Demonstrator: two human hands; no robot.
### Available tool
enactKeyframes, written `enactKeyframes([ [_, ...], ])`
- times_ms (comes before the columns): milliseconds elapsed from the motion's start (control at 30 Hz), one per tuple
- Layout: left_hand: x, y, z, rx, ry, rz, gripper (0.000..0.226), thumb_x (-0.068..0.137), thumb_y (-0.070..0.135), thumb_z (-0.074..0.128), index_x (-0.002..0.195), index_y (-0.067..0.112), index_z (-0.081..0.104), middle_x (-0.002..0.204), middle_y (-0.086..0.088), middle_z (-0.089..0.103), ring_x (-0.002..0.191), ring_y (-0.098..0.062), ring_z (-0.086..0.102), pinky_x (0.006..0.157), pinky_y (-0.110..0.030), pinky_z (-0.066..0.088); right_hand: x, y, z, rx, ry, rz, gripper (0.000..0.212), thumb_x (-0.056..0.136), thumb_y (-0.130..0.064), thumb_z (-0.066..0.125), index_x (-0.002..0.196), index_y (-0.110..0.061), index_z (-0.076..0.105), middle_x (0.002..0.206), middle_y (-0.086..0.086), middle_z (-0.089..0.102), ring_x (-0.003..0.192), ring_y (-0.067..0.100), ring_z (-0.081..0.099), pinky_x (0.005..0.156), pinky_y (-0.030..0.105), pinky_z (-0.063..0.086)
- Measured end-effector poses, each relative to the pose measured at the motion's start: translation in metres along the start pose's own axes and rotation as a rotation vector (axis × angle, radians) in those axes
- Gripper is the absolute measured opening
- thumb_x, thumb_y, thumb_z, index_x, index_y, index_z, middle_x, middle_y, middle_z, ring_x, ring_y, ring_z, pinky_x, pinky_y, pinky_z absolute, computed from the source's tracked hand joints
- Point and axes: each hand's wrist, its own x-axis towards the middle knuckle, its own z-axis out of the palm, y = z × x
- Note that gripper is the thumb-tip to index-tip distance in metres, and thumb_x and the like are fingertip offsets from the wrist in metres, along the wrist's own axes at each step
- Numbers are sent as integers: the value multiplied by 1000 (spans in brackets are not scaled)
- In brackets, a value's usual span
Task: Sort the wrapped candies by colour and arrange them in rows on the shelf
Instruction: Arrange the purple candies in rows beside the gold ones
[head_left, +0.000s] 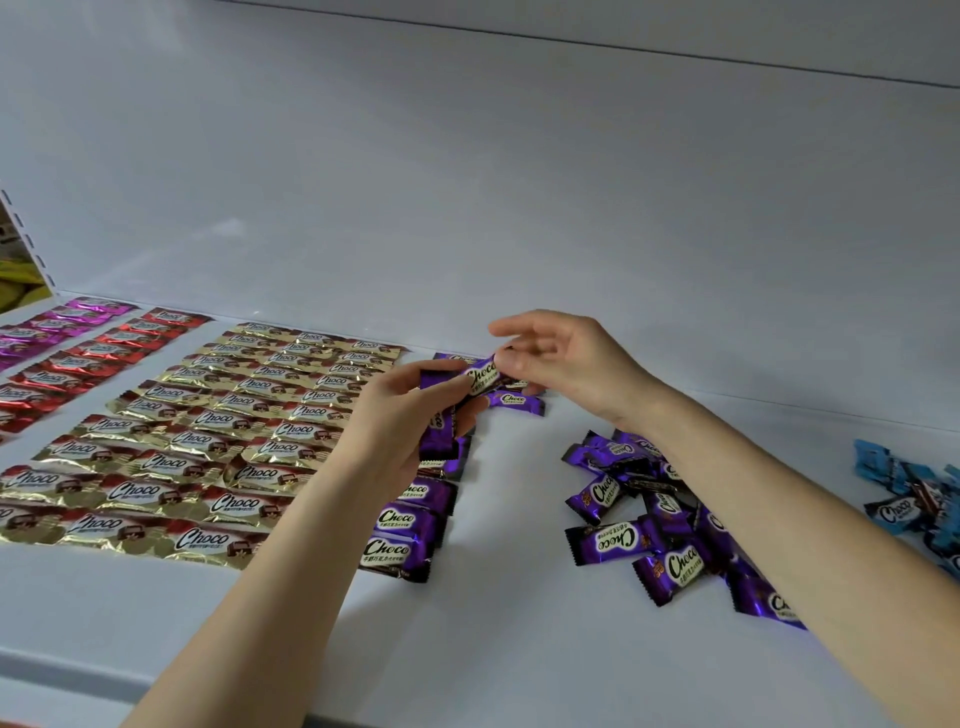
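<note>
My left hand grips several purple candies above the shelf's middle. One purple candy sticks out of that bunch, and my right hand pinches its far end. A purple row runs from the back wall toward me, partly hidden under my left hand. More purple candies lie at the back. A loose purple pile lies under my right forearm.
Gold rows, red rows and magenta rows cover the left of the white shelf. A heap of blue candies lies at the right edge. The back wall stands just behind the rows.
</note>
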Motion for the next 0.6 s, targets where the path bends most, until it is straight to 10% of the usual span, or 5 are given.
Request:
enactKeyframes([
  [467, 3, -1, -3, -78, 13, -14, 6, 88, -7, 55, 88, -1, 57, 61, -10, 67, 52, -14, 67, 51, -22, 55, -15, 9, -2, -256, 12, -50, 30, 76, -5, 72, 94, -26, 61, 80, -6, 63, 70, 11, 57, 75, 30, 50],
  [600, 3, -1, -2, -62, 31, -9, 7, 90, -3, 53, 86, 0, 59, 63, -11, 65, 50, -12, 65, 50, -21, 54, -12, 18, -7, -296, 83, -42, 26, 77, -8, 71, 94, -24, 60, 79, -8, 62, 68, 11, 57, 63, 13, 43],
])
